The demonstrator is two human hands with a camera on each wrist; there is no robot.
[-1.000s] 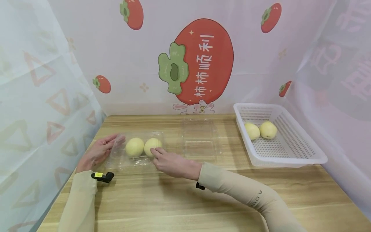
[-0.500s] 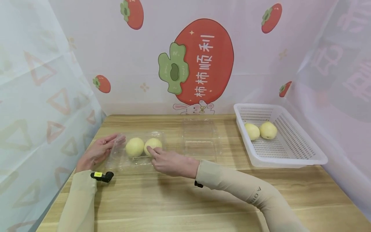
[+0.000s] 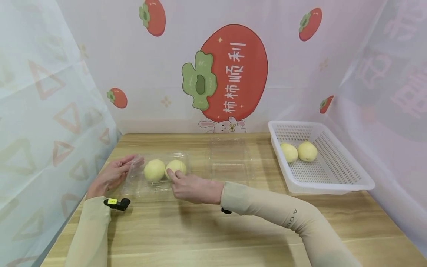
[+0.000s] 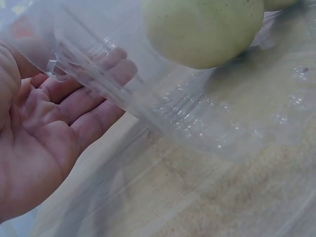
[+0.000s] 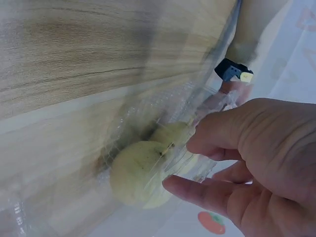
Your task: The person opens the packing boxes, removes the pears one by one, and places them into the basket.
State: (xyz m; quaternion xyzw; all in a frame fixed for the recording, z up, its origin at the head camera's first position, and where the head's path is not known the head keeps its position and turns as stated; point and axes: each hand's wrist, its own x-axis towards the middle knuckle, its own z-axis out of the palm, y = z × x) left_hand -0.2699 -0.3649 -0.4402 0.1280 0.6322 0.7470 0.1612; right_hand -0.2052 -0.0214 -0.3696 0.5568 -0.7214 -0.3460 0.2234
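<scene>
From where I sit, I look down on a wood-grain table [image 3: 213,241], its pale streaks running across, with shadows under the arms. Behind it hangs a pinkish-white backdrop [image 3: 287,66] printed with a big red persimmon [image 3: 251,74], white characters, smaller red fruits and a rabbit [image 3: 221,127] at the table's edge. A creased sheet with triangle outlines [image 3: 33,111] closes the left side; a paler printed sheet [image 3: 380,92] closes the right.

On the table's left part I have the clear container [image 3: 163,187], two pale yellow fruits [image 3: 154,170] side by side in it. The left hand [image 3: 111,173] touches its left side, fingers extended; I cannot tell whether the thumb grips. The right hand [image 3: 197,188] has its index finger straight against the plastic over one fruit, thumb apart.

Another clear container [image 3: 230,171] lies to the right, then a white basket [image 3: 333,187] holding more fruit [image 3: 307,151].
</scene>
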